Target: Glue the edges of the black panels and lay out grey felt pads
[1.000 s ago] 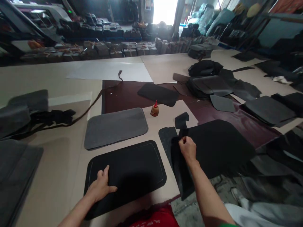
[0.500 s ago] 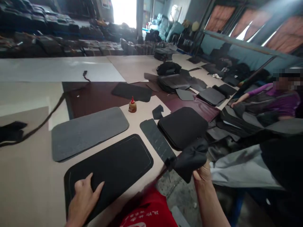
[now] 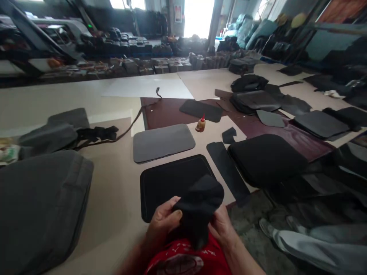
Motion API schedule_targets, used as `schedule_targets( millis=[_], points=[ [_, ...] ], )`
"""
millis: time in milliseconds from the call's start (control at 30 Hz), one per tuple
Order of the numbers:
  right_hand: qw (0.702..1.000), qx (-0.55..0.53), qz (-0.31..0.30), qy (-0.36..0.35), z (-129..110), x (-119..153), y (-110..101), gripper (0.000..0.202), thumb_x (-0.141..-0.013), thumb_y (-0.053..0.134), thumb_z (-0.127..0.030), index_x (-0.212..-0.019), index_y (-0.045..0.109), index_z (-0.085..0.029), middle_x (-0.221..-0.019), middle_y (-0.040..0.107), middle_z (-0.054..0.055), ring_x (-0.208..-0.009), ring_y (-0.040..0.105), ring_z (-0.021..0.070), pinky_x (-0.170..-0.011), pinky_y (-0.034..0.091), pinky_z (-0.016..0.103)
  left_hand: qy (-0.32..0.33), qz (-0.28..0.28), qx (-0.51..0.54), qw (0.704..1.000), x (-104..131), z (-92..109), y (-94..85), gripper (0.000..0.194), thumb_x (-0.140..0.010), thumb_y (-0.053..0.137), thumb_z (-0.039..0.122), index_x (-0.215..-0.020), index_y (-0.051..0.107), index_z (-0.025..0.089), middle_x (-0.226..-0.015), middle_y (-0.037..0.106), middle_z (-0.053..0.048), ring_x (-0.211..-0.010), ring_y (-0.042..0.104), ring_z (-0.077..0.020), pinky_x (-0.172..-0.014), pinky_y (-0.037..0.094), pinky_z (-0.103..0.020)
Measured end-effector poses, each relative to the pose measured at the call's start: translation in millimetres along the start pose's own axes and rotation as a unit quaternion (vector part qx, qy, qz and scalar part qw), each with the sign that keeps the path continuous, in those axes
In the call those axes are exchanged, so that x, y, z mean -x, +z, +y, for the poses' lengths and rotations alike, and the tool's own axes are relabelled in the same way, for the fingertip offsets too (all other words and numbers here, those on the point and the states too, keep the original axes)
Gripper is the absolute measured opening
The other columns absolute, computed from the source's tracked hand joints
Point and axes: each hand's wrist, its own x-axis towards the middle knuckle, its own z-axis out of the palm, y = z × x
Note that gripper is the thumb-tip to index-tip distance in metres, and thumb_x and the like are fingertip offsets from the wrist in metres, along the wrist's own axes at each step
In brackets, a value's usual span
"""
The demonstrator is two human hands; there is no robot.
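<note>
Over the red shirt (image 3: 183, 264), black material (image 3: 199, 198) hangs downward.

Dim indoors, white glare from far doorway (image 3: 198, 19)

The lone camera, head-worn, looks forward and down across the counter (image 3: 114, 214); the red shirt (image 3: 213, 261) and fingers (image 3: 173, 218) lie near, below it, the bright doorway (image 3: 199, 19) far, slightly right of centre.

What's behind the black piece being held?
A black panel on the table, and a red shirt; the piece hides some of both, including the panel's near right corner.
</note>
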Motion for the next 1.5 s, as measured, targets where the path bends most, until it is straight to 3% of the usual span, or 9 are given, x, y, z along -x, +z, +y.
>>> schedule_targets(
  millis=[133, 300, 533, 733, 867, 1000, 1167, 1300, 1500],
  points=[
    [0.965, -0.105, -0.175, 0.166, 15.4, 1.8, -0.5, 0.025, -0.077, 0.076, -0.037, -0.089, 0.070, -0.016, -0.078, 0.069, 0.005, -0.064, 0.063, 0.0157, -0.058, 0.052, 0.026, 0.014, 0.106, 0.063, 0.992, 25.8, 24.8, -21.7, 0.037, -0.074, 0.078, 0.040, -0.103, 0.067, 0.020, -0.074, 0.067, -0.001, -0.061, 0.060, -0.0142, -0.060, 0.049, -0.023],
    [0.910, -0.193, -0.226, 0.291, 29.6, -10.1, 8.2, 0.067, -0.088, 0.049, -0.072, -0.106, 0.068, -0.010, -0.097, 0.072, 0.015, -0.085, 0.068, 0.0229, -0.066, 0.055, 0.031, -0.016, 0.099, -0.018, 0.995, 37.1, 48.3, -44.2, 0.035, -0.073, 0.079, 0.040, -0.096, 0.067, 0.016, -0.074, 0.067, -0.003, -0.069, 0.064, -0.0194, -0.067, 0.053, -0.028],
    [0.933, -0.169, -0.161, 0.275, 41.1, -32.1, -2.1, 0.042, -0.085, 0.069, -0.058, -0.092, 0.070, -0.017, -0.084, 0.074, 0.005, -0.067, 0.065, 0.0147, -0.058, 0.049, 0.024, -0.039, -0.073, -0.237, 0.968, 29.6, 50.5, -62.2, 0.040, -0.085, 0.063, 0.054, -0.086, 0.062, 0.015, -0.071, 0.054, 0.000, -0.060, 0.047, -0.0106, -0.050, 0.036, -0.019],
    [0.973, 0.020, -0.125, 0.191, 28.6, -43.5, -9.6, 0.028, -0.070, 0.087, -0.037, -0.080, 0.072, -0.016, -0.069, 0.067, 0.000, -0.055, 0.054, 0.0092, -0.053, 0.042, 0.021, -0.064, -0.097, -0.276, 0.954, 20.8, 47.9, -61.4, 0.036, -0.087, 0.059, 0.052, -0.090, 0.060, 0.016, -0.077, 0.057, 0.001, -0.066, 0.048, -0.0121, -0.055, 0.038, -0.020],
    [0.975, 0.151, -0.069, 0.151, 14.5, -49.3, -36.6, 0.030, -0.069, 0.086, -0.043, -0.081, 0.074, -0.018, -0.072, 0.069, 0.001, -0.062, 0.056, 0.0136, -0.059, 0.044, 0.025, -0.119, -0.059, -0.320, 0.938, 19.1, 34.4, -81.6, 0.027, -0.073, 0.073, 0.036, -0.091, 0.062, 0.018, -0.082, 0.064, 0.002, -0.071, 0.056, -0.0155, -0.059, 0.043, -0.022],
    [0.950, 0.285, 0.003, 0.131, 3.4, -46.9, -92.9, 0.037, -0.069, 0.082, -0.051, -0.086, 0.075, -0.019, -0.084, 0.072, 0.004, -0.076, 0.061, 0.0211, -0.067, 0.047, 0.030, -0.164, -0.059, -0.349, 0.921, 32.3, 1.6, -123.8, 0.022, -0.071, 0.068, 0.028, -0.090, 0.070, 0.018, -0.086, 0.071, -0.001, -0.076, 0.062, -0.0196, -0.066, 0.047, -0.024],
    [0.910, 0.381, -0.004, 0.162, 2.9, -28.7, -154.1, 0.039, -0.071, 0.073, -0.054, -0.086, 0.071, -0.018, -0.075, 0.066, 0.001, -0.067, 0.055, 0.0169, -0.062, 0.042, 0.027, -0.213, 0.033, -0.271, 0.938, 56.2, -52.9, -169.4, 0.037, -0.069, 0.073, 0.043, -0.096, 0.073, 0.017, -0.089, 0.075, -0.005, -0.080, 0.067, -0.0251, -0.071, 0.052, -0.030],
    [0.888, 0.438, 0.053, 0.128, 4.0, -32.8, -171.8, 0.033, -0.068, 0.071, -0.051, -0.070, 0.061, -0.019, -0.060, 0.053, -0.004, -0.057, 0.045, 0.0130, -0.053, 0.033, 0.025, -0.207, 0.134, -0.206, 0.947, 57.4, -76.3, -176.3, 0.053, -0.062, 0.080, 0.053, -0.099, 0.073, 0.016, -0.094, 0.077, -0.009, -0.087, 0.070, -0.0297, -0.077, 0.056, -0.035],
    [0.865, 0.490, 0.085, 0.070, -3.5, -82.4, -179.3, 0.035, -0.065, 0.068, -0.051, -0.073, 0.068, -0.018, -0.066, 0.060, 0.000, -0.065, 0.051, 0.0168, -0.059, 0.036, 0.027, -0.145, 0.255, -0.164, 0.942, 29.7, -69.4, -164.9, 0.056, -0.067, 0.077, 0.049, -0.109, 0.068, 0.013, -0.101, 0.076, -0.010, -0.092, 0.071, -0.0276, -0.081, 0.058, -0.035]
  ],
)
